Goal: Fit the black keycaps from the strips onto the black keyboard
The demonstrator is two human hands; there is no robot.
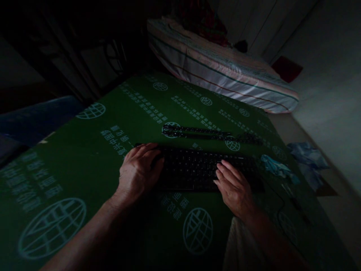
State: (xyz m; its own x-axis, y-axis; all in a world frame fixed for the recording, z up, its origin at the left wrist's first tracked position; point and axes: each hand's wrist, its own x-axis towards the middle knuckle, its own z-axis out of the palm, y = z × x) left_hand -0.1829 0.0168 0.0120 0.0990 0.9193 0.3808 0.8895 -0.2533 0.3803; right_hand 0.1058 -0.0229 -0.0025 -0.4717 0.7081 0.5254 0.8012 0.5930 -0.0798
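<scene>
A black keyboard [186, 169] lies on the green printed board, dim in the low light. My left hand [141, 165] is closed over its left end, fingers bent across the far corner and thumb towards the keys. On the right part of the keys rests my right hand [232, 184], its fingers stretched out and fairly close together; nothing shows in its grasp. Just beyond the keyboard, loose black keycaps [197, 131] stand in rows, with more in a looser group to the right. Some keys under both hands are hidden.
The green board [126, 113] carries white globe prints and lettering. At the right lie a crumpled blue cloth [279, 168], a dark cable [282, 205] and a slim dark tool [295, 201]. A bed [220, 75] stands beyond; plastic wrapping [307, 158] lies on the floor.
</scene>
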